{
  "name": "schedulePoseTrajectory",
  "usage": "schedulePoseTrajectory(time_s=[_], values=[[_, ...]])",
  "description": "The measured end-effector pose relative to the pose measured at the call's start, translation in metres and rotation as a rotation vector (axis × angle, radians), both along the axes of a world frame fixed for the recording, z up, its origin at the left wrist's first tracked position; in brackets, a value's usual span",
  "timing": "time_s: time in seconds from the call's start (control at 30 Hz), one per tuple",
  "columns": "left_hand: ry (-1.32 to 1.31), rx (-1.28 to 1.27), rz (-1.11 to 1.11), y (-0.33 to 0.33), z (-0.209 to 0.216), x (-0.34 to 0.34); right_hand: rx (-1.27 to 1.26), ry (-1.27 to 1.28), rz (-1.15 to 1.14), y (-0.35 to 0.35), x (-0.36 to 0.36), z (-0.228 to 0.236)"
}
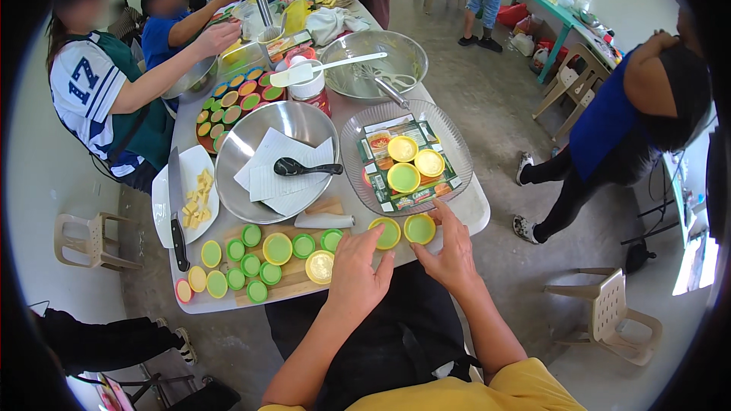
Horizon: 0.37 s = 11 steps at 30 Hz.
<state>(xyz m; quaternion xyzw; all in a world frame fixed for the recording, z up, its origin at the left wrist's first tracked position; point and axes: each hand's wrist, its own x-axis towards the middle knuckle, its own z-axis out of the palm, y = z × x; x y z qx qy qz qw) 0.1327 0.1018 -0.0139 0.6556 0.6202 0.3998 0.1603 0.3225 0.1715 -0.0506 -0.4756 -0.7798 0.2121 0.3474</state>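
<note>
My left hand point(361, 265) is over the table's near edge, fingers stretched out and thumb apart, with its fingertips beside a yellow-rimmed baking cup point(388, 236). My right hand point(451, 251) is open too, its thumb and index finger spread around the near right side of a second yellow-rimmed cup point(419, 229); whether they touch it I cannot tell. Both cups stand side by side, pale green inside. Just beyond them, three more yellow cups point(403, 177) rest on flattened printed cartons in a clear ribbed tray point(460, 154).
Several small green cups point(250, 265) crowd a wooden board point(304, 278). Left are a knife point(178, 240) and a white plate point(162, 202) with yellow cubes. A steel bowl point(236, 133) holds paper and a black spoon point(304, 168). People stand left and right; a plastic chair point(609, 308) is right.
</note>
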Motion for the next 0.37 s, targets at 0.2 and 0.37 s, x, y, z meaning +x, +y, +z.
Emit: schedulePoseTrajectory(time_s=[0.2,0.37], values=[[-0.001,-0.010,0.018,0.004,-0.002,0.000,0.019,0.021,0.002,0.003,-0.008,-0.001],[-0.001,0.014,0.050,0.012,0.008,0.000,-0.045,0.044,-0.015,-0.004,0.001,-0.003]])
